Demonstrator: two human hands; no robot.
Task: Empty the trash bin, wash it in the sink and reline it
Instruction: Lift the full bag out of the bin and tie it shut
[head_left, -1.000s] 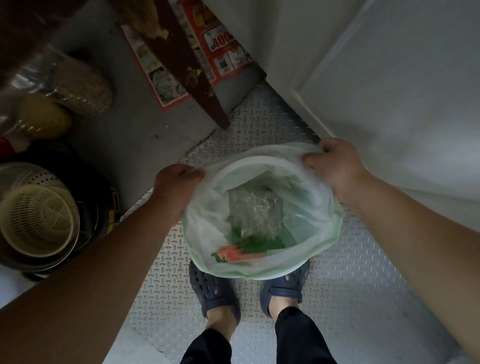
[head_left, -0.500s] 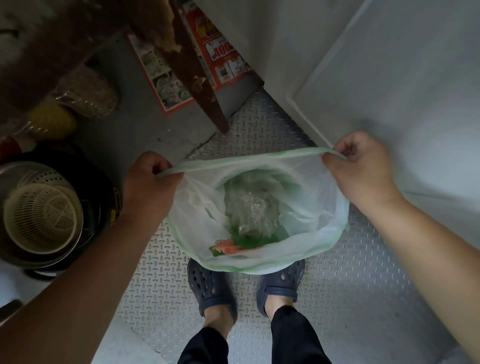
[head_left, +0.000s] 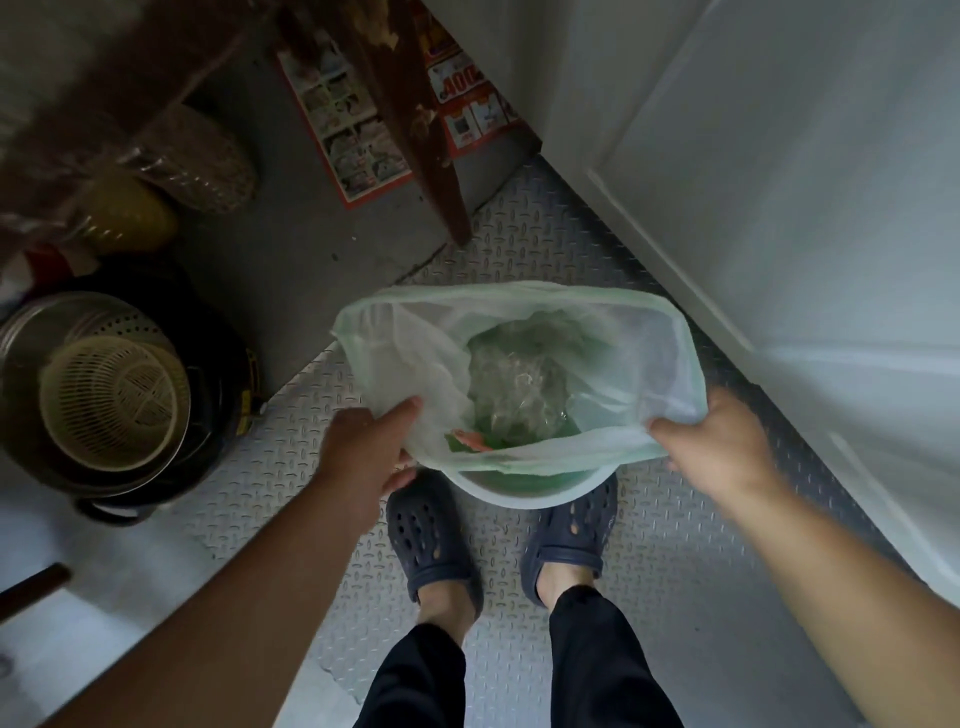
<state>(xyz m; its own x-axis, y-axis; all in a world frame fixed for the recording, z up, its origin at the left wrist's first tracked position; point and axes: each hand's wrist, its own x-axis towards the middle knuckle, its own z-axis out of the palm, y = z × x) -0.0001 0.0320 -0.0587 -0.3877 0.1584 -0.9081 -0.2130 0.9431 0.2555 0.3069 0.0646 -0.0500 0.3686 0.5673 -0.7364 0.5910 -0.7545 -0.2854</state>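
— Where is the bin liner (head_left: 519, 338) seen?

— It is held open above the checker-plate floor (head_left: 519, 234), just before the feet; a white bin (head_left: 524, 491) rim is perhaps seen under it.

— And the hands?

— The near edge is pinched by the left hand (head_left: 371, 449) and gripped by the right hand (head_left: 719, 444). Clear plastic waste (head_left: 514, 395) is seen inside.
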